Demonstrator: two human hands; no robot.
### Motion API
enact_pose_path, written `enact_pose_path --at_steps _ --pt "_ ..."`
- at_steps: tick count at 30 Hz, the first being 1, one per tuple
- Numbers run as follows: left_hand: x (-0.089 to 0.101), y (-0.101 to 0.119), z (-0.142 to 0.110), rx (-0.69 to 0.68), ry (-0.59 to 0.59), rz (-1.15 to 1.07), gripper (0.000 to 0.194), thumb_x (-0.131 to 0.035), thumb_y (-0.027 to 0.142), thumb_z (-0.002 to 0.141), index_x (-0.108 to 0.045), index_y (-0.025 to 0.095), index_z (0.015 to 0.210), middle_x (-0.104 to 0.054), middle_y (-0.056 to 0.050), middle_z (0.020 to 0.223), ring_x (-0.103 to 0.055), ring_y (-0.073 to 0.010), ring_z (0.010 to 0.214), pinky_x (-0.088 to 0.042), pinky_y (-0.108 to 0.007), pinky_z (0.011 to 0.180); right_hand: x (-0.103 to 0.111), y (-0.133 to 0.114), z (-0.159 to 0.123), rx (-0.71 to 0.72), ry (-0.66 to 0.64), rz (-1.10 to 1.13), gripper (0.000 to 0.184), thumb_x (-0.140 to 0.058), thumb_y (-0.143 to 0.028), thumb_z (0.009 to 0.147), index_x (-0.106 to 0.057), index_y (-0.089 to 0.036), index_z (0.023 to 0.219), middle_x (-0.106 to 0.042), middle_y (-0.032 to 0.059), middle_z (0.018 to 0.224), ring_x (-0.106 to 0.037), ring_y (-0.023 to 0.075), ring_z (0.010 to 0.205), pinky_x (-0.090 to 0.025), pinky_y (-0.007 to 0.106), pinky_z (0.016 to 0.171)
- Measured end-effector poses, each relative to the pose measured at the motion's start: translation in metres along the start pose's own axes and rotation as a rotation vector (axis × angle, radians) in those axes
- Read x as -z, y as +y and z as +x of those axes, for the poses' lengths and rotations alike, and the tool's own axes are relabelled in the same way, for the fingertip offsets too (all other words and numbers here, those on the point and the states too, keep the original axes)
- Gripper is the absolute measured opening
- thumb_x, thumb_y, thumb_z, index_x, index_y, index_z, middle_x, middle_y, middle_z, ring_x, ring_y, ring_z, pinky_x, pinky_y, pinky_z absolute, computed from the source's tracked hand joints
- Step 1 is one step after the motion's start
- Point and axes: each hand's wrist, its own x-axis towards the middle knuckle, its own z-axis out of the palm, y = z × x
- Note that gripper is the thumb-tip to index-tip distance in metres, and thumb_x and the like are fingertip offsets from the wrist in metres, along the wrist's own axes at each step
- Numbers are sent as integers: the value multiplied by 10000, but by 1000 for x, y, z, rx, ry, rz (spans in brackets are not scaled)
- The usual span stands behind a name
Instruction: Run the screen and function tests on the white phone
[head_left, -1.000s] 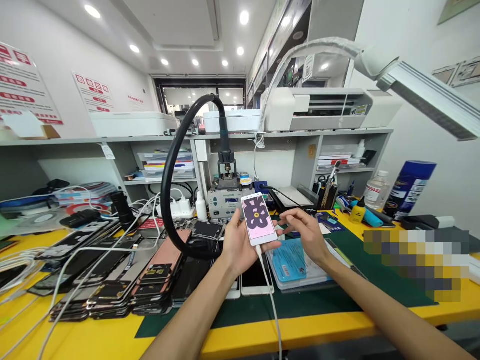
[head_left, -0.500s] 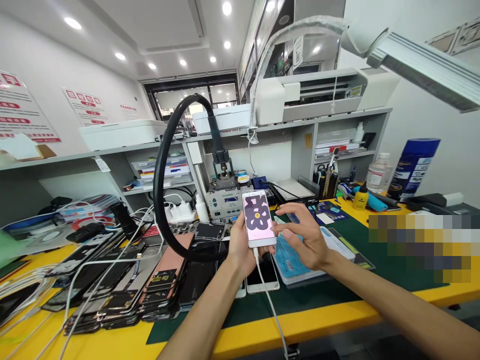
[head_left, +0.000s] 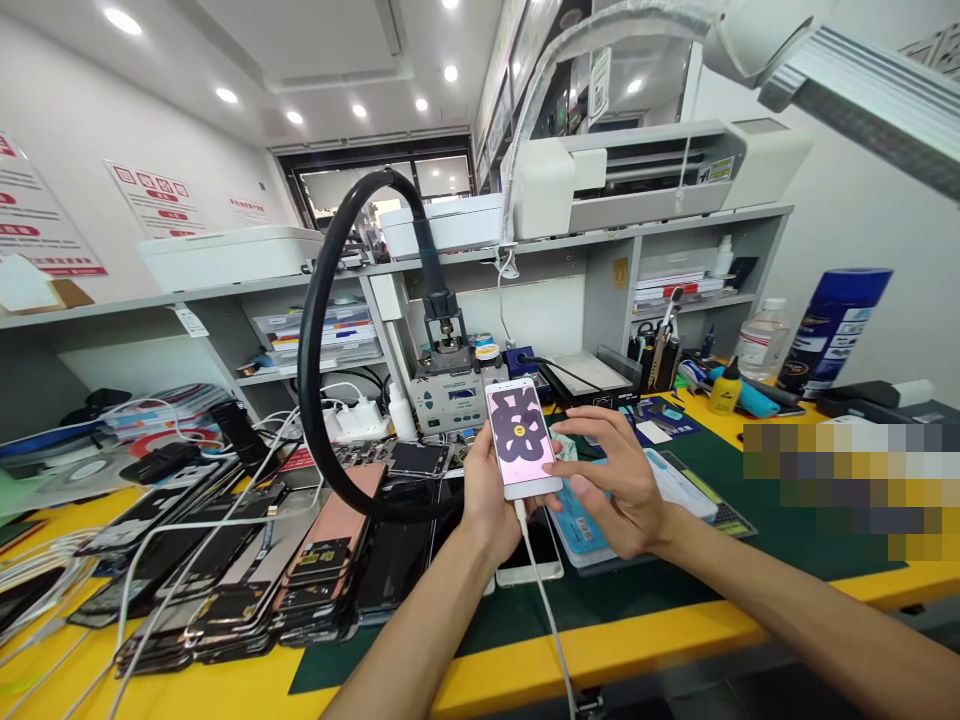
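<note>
My left hand grips a white phone upright above the bench, its lit screen showing a dark flower on pink. A white cable hangs from the phone's bottom edge down past the yellow table edge. My right hand hovers just right of the phone with its fingers loosely spread, fingertips close to the phone's right side. It holds nothing. Under both hands lie another white phone and a blue-labelled pack on the green mat.
Stacks of phone screens and parts with white cables cover the left of the yellow table. A black hose loop rises to a grey rework station. Bottles, a blue can and tools stand at right; shelves and printers behind.
My right hand has drawn in closer to the phone's right side. The view has shifted slightly, and the phone stays in my left hand.
</note>
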Motion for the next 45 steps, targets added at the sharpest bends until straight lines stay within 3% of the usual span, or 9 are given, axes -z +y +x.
enact_pose_path --at_steps 9,16,22,29,38,45 --pt "-1 -12 2 35 80 12 545 -382 533 994 -645 120 1233 -738 -132 938 -717 -240 718 -592 -339 551 -2 6 0 -123 46 27 323 -514 -144 886 -788 -247 1022 -643 113 1169 -550 328 1170 -476 562 969" --pt "-3 -19 0 99 32 58 454 -432 456 993 -627 201 1314 -750 -96 988 -723 -231 772 -606 -346 641 -2 6 2 -193 21 -12 314 -521 -192 897 -784 -269 1049 -640 102 1196 -546 328 1174 -467 559 987" --pt "-5 -22 0 175 33 59 490 -422 489 987 -639 181 1301 -747 -110 1002 -723 -243 782 -611 -368 655 -5 8 2 -238 13 -52 294 -515 -217 914 -764 -241 1067 -626 111 1206 -556 313 1154 -461 542 981" --pt "-1 -19 1 125 13 36 467 -437 434 975 -635 185 1317 -750 -107 993 -722 -241 780 -606 -359 647 -6 13 0 -311 -22 -83 313 -476 -246 962 -744 -218 1121 -607 125 1225 -548 303 1171 -446 524 986" --pt "0 -22 4 120 107 59 535 -407 528 979 -646 182 1310 -748 -115 966 -724 -243 776 -597 -338 646 -6 4 0 -162 -123 -50 331 -540 -239 906 -730 -250 1176 -570 122 1330 -488 342 1271 -409 591 1061" --pt "1 -22 2 120 62 52 525 -438 525 972 -657 166 1287 -745 -117 990 -724 -240 757 -601 -337 627 -2 3 1 -70 -44 1 292 -523 -173 882 -799 -236 952 -630 111 1279 -518 346 1234 -455 591 1002"
